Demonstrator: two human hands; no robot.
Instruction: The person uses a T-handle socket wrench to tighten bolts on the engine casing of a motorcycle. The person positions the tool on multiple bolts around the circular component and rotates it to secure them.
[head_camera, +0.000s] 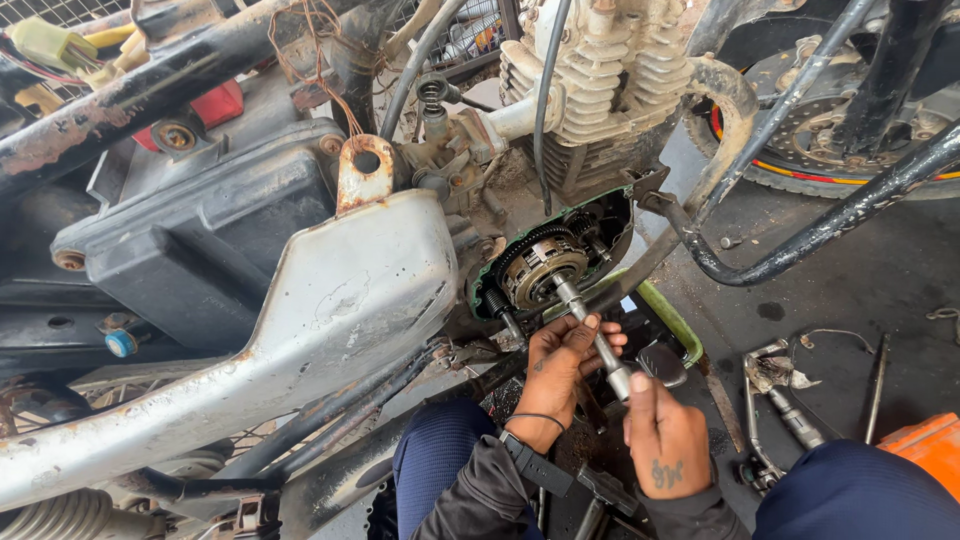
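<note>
I have the long steel socket wrench (592, 330) seated on the round toothed metal clutch assembly (545, 268), just above my hands. My left hand (560, 365) curls closed around the shaft; my right hand (665, 440) grips its lower end, fingers wrapped and hiding the handle. Right of that hand, grimy metal tools (775, 400) lie on the dark floor (850, 290), hard to identify.

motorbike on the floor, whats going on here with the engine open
A person crouches beside a stripped motorcycle whose side engine cover is off, baring the clutch assembly. Both hands hold a long socket wrench set on the clutch's centre: the left hand grips the shaft near the clutch, the right hand holds the handle end. Loose tools lie on the floor to the right.
</note>
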